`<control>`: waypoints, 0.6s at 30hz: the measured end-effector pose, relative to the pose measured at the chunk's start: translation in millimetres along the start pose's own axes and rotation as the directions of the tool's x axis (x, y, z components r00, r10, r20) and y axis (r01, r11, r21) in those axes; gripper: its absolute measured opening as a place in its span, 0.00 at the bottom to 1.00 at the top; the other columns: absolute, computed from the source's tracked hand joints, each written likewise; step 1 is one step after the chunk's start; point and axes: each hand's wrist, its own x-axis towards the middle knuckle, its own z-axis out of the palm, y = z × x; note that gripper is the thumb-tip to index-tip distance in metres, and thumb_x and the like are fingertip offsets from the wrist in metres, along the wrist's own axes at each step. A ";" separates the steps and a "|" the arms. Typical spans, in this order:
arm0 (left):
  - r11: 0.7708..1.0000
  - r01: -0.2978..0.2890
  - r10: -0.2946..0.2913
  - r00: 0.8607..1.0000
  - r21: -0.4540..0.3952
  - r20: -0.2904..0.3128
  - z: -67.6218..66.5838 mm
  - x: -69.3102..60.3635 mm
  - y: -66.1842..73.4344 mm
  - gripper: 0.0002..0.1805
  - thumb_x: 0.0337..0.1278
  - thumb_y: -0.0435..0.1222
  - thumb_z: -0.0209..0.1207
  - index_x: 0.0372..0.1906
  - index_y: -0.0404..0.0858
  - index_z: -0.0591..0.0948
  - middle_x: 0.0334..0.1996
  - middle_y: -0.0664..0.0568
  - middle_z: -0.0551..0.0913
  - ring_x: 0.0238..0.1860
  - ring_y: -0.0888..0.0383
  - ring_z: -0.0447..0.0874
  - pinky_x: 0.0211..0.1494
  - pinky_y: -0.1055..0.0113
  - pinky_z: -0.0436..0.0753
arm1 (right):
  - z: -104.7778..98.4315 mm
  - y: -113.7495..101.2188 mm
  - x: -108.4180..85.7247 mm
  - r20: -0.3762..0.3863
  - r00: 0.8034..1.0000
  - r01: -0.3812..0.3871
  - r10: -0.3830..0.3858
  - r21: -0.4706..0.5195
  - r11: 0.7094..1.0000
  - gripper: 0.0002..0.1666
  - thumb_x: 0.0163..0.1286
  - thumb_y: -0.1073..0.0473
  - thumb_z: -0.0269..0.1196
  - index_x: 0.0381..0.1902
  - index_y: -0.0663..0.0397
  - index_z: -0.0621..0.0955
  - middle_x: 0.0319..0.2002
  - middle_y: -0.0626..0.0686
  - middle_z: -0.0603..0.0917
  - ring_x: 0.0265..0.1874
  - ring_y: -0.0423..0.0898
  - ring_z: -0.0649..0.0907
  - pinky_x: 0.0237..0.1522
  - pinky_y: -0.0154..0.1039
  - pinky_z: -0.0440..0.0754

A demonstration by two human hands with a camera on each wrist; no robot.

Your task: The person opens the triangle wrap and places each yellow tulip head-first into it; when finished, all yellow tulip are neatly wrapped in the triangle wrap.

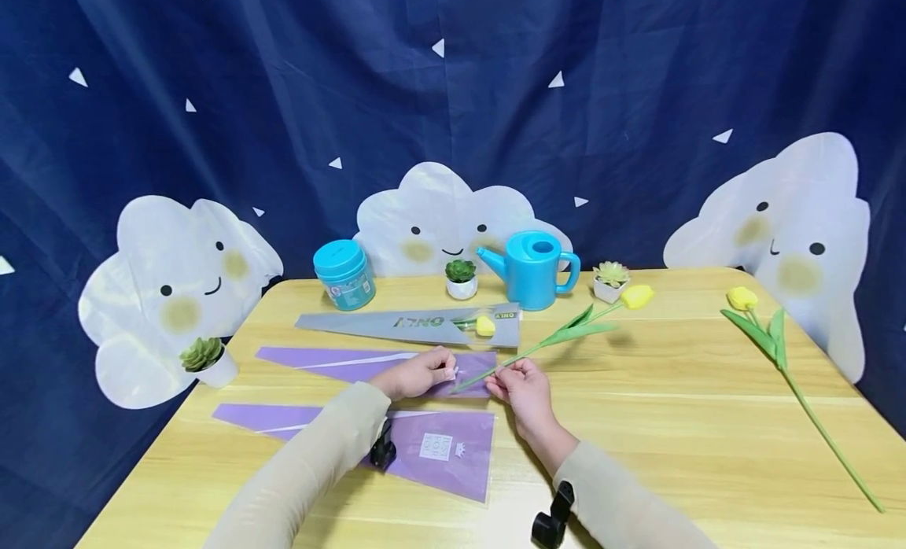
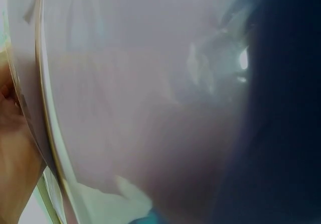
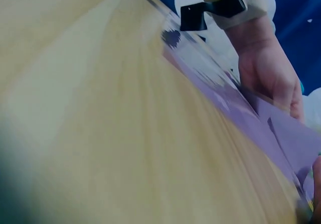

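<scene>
My left hand (image 1: 422, 372) grips a purple flower sleeve (image 1: 354, 366) near its wide end; in the right wrist view that hand (image 3: 266, 73) is partly behind the purple sheet (image 3: 301, 138). My right hand (image 1: 525, 396) pinches the green stem of a yellow tulip (image 1: 637, 297) low down. The stem's lower end lies over the sleeve's wide opening, and the bloom points up to the right. Whether the stem tip is inside the film I cannot tell. A blurred purple sheet (image 2: 115, 98) fills most of the left wrist view.
Nearer me lies a second purple sleeve (image 1: 453, 455). Farther back, a grey sleeve (image 1: 368, 325) holds a yellow tulip (image 1: 485, 326). Another tulip (image 1: 786, 364) lies at the right. Along the back stand a teal tub (image 1: 344, 274), a blue watering can (image 1: 532, 270) and small potted succulents (image 1: 462, 278).
</scene>
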 end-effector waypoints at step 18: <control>1.000 0.003 -0.003 1.000 0.008 -0.008 0.8 -2.7 5.5 0.08 0.64 0.29 0.48 0.28 0.34 0.66 0.28 0.52 0.65 0.32 0.58 0.63 0.41 0.66 0.65 | 3.1 4.9 -14.0 0.038 0.998 -0.043 0.053 -0.219 0.975 0.08 0.62 0.74 0.54 0.37 0.80 0.74 0.23 0.53 0.82 0.23 0.37 0.82 0.32 0.29 0.81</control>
